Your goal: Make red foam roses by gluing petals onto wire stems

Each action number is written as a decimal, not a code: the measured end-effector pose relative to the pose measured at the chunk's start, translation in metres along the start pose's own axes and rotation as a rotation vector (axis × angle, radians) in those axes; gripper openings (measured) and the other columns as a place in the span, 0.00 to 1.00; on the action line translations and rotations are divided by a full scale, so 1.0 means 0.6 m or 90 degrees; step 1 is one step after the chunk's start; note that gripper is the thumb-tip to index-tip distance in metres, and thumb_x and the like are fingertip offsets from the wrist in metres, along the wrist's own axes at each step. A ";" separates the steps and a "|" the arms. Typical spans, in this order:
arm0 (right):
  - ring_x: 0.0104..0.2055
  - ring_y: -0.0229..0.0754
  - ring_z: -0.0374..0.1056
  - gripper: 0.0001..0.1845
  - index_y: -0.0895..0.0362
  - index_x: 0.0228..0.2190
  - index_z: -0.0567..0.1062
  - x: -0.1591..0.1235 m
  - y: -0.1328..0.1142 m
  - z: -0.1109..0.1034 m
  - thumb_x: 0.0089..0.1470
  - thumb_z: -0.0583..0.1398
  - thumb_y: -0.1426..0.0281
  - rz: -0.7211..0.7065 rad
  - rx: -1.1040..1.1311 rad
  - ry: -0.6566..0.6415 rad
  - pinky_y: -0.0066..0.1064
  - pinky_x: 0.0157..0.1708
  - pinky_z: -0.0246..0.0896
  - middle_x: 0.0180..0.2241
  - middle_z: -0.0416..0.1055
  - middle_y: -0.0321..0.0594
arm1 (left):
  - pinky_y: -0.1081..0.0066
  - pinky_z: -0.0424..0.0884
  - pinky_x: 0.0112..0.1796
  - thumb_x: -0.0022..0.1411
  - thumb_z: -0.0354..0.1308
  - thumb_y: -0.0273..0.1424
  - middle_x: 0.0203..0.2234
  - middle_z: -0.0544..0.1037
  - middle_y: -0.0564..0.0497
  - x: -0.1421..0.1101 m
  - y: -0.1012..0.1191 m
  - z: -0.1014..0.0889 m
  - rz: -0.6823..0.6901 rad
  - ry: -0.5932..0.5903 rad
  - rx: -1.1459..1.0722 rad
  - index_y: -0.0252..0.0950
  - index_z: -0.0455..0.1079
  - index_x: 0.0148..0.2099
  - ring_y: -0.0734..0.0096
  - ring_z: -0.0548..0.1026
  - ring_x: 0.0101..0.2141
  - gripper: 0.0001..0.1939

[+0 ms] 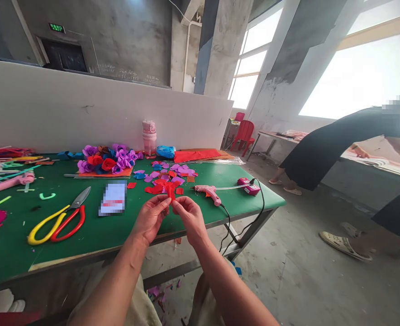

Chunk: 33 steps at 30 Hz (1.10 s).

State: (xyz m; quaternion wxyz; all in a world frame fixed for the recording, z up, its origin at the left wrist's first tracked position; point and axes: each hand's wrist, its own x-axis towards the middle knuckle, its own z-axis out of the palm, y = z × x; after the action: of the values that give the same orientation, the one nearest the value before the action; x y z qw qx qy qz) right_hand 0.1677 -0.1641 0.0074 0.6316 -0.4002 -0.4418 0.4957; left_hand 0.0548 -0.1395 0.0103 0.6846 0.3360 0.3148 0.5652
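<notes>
Left hand point(152, 218) and right hand point(189, 215) pinch red paper piece point(170, 191) between fingertips, above near edge of green table point(249, 206). Yellow-and-red-handled scissors point(79, 199) lie left. Pink glue gun point(212, 194) just right of right hand. Loose paper petals point(182, 169) beyond hands. Farther: paper roses point(108, 164), pink bottle point(149, 140). Far right: co-worker point(339, 140) bends over another table.

On the table point(98, 231) scissors point(78, 202) lie left of the petals point(183, 170), a glue gun point(209, 192) to their right, a bottle point(149, 140) right of the flowers point(109, 163)
</notes>
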 end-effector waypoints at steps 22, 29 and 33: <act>0.20 0.28 0.59 0.15 0.60 0.23 0.73 -0.012 -0.003 -0.007 0.37 0.69 0.63 0.167 0.208 -0.069 0.22 0.22 0.57 0.22 0.68 0.33 | 0.74 0.65 0.28 0.46 0.67 0.32 0.22 0.73 0.52 -0.006 0.011 -0.007 -0.047 -0.096 0.062 0.32 0.75 0.30 0.77 0.68 0.24 0.09; 0.18 0.26 0.49 0.16 0.61 0.21 0.71 -0.010 0.002 0.000 0.38 0.68 0.62 0.131 0.217 -0.019 0.21 0.15 0.39 0.19 0.62 0.32 | 0.75 0.65 0.29 0.51 0.64 0.34 0.25 0.74 0.50 -0.008 0.008 -0.007 -0.032 -0.111 0.083 0.33 0.75 0.31 0.76 0.69 0.27 0.08; 0.19 0.26 0.48 0.16 0.60 0.22 0.71 -0.007 0.000 -0.004 0.36 0.69 0.62 0.115 0.223 0.034 0.21 0.15 0.36 0.20 0.62 0.32 | 0.76 0.65 0.30 0.49 0.66 0.32 0.31 0.76 0.47 -0.014 0.017 -0.004 -0.041 -0.124 0.129 0.34 0.76 0.37 0.74 0.69 0.31 0.12</act>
State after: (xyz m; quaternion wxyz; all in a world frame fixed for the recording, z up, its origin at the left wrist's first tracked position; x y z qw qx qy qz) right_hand 0.1697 -0.1685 0.0062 0.6559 -0.3350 -0.2943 0.6091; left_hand 0.0456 -0.1459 0.0176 0.6923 0.4464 0.3131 0.4727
